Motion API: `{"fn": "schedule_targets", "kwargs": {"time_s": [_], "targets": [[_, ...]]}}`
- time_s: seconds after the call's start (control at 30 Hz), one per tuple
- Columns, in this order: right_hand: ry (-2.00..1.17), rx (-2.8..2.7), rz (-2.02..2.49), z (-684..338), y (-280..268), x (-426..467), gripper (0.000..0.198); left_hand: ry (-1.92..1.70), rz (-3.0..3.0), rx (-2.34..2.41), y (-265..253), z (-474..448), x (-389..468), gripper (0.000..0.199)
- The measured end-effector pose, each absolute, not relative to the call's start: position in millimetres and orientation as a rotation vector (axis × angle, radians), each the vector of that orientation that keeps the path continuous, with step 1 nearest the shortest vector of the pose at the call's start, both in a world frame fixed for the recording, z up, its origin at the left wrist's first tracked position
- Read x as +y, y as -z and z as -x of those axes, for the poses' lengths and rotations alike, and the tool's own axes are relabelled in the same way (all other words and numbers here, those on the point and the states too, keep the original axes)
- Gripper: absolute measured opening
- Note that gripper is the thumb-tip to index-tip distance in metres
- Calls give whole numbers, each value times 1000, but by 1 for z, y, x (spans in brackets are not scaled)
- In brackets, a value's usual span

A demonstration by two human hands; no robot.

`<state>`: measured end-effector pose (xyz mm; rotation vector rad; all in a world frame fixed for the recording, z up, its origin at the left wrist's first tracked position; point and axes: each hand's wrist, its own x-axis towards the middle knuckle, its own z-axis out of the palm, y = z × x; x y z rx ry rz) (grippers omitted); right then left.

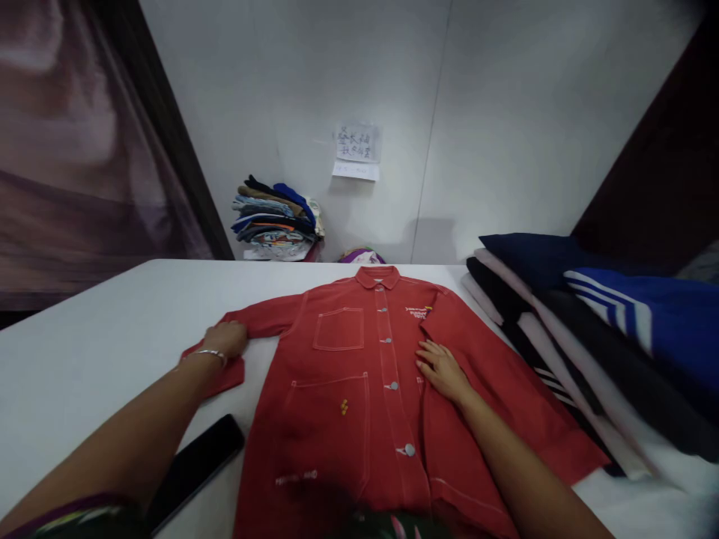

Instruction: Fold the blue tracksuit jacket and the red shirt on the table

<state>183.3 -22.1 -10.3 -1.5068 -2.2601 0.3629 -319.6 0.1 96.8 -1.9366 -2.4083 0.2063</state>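
Observation:
A red button-up jacket point(337, 404) with white stitching, chest and hip pockets and metal buttons lies front up on the white table, its collar away from me. My left hand point(228, 339), a silver bangle on its wrist, is closed on the sleeve at the left, which bends back towards me there. Its fingertips are mostly hidden. My right hand point(443, 370) lies flat on the jacket to the right of the buttons, fingers stretched out. Under it the front and the right-hand side of the jacket are folded over in a loose crease.
A black phone point(196, 468) lies beside my left forearm. Folded clothes point(562, 337) are heaped along the right, a blue striped one point(674, 314) on top. Against the back wall stands another clothes stack point(278, 217), below handwritten paper notes point(358, 150). A curtain point(84, 150) hangs at left.

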Motion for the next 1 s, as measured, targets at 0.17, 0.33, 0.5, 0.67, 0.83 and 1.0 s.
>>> {"fn": "schedule_targets", "kwargs": {"time_s": [0.17,0.33,0.5,0.67,0.83,1.0], "targets": [[-487,-2122,1444,-179,8,-21,34,-48,2111,-2240,-99,266,9,39],[-404,-1724,1312,-217,-5,-30,39,243,2550,-1881,-55,182,-16,47],[-9,-1639,1771,-310,-16,-84,46,127,2572,-1963,-25,161,-37,56],[37,-1589,1757,-335,-4,-157,46,283,2313,-2150,-34,200,-46,53],[-418,-1656,1789,-267,1,-193,50,163,2068,-2534,-46,239,-58,54],[-408,-1818,1811,-215,-8,-182,56,148,1940,-2695,-56,239,-47,61]]}}
